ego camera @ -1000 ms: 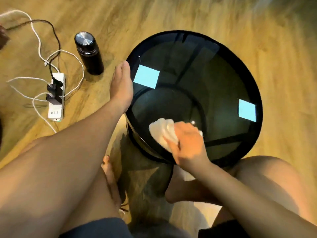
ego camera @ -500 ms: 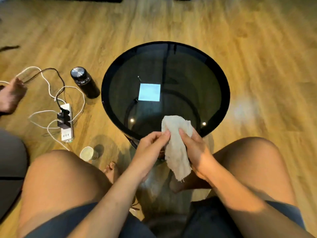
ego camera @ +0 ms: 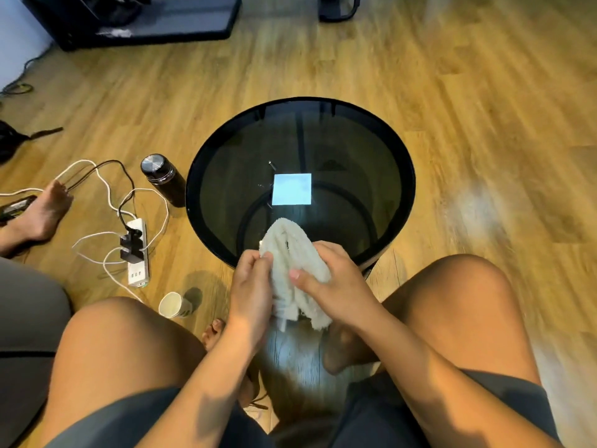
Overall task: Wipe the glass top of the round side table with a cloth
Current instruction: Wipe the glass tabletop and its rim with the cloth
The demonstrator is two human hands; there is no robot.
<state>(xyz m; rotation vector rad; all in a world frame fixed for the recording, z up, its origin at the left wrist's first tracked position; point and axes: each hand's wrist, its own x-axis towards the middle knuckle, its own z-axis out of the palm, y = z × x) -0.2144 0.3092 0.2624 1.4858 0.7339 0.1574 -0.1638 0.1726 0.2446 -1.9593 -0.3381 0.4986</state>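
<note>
Now both hands hold the cloth. The left hand pinches its left edge between the thumb and fingers. The right hand grips its right side, with the thumb pressed across the front and the fingers curled round the back. The cloth is white and fluffy, and it is bunched up between the two hands.

The top end of the cloth sticks out past the fingertips, over the near edge of the glass. I cannot tell if it touches the glass. The bottom end hangs down below the hands, off the table, between the person's knees.

The dark round glass spreads out away from the hands. A bright square of light shines on it, just past the tip of the cloth.

To the left of the left hand, a cup lies on its side on the wood floor. Further left is a white power strip with black plugs and looping white and black cords. Past that, beside the table's left edge, stands a black bottle with a shiny lid. Far left is another person's bare foot.

Any writing on the cup, bottle or strip is too small to read.
</note>
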